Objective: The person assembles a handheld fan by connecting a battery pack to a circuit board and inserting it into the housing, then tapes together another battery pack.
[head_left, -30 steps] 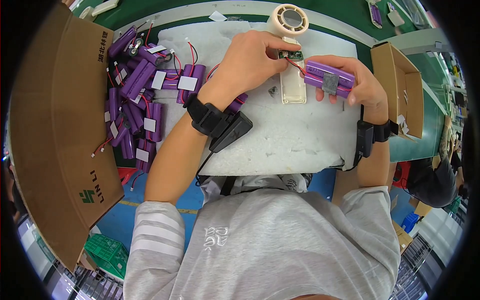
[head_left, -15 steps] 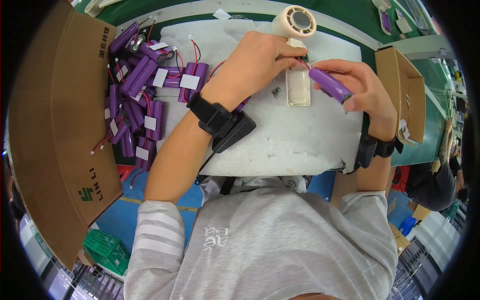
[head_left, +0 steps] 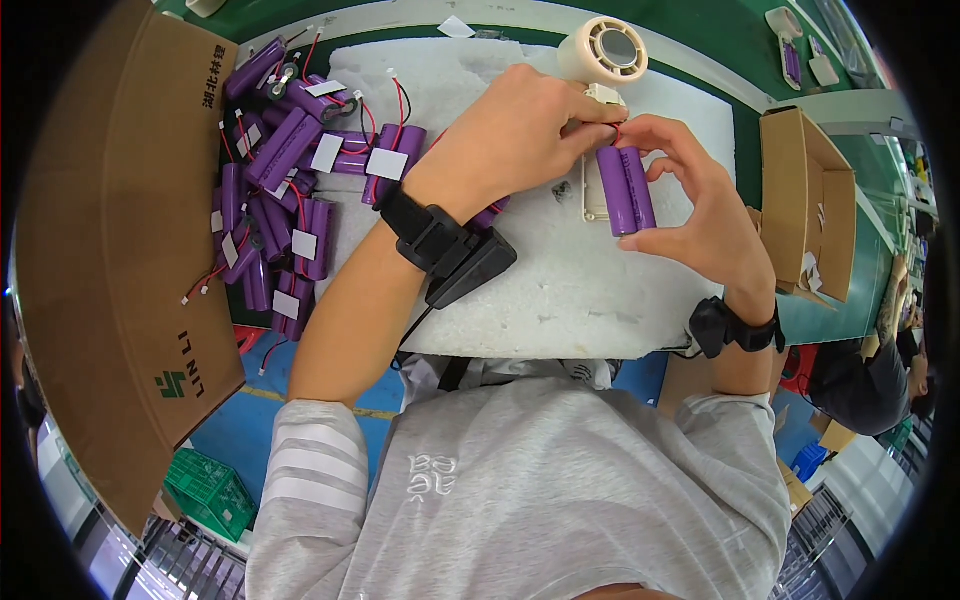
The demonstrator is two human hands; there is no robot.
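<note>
My right hand [head_left: 705,205] grips a purple two-cell battery pack [head_left: 626,190] by its ends, thumb at the near end and fingers at the far end. Under the pack lies the cream handle shell [head_left: 592,205] of a small handheld fan, mostly covered now. Its round fan head [head_left: 608,50] points away from me. My left hand [head_left: 535,120] reaches over the top of the shell with thumb and forefinger pinched together. Red wire [head_left: 615,130] shows right by those fingertips; what they pinch is hidden.
A white foam pad [head_left: 560,290] lies under the work. Many purple battery packs [head_left: 285,150] with wires are heaped at its left, beside a tall cardboard box [head_left: 120,250]. Small screws [head_left: 562,190] sit near the shell. An open carton [head_left: 808,200] stands at right.
My right hand has turned the battery pack from a slant to nearly upright in the picture and moved it left over the handle shell. The left hand stays at the shell's top.
</note>
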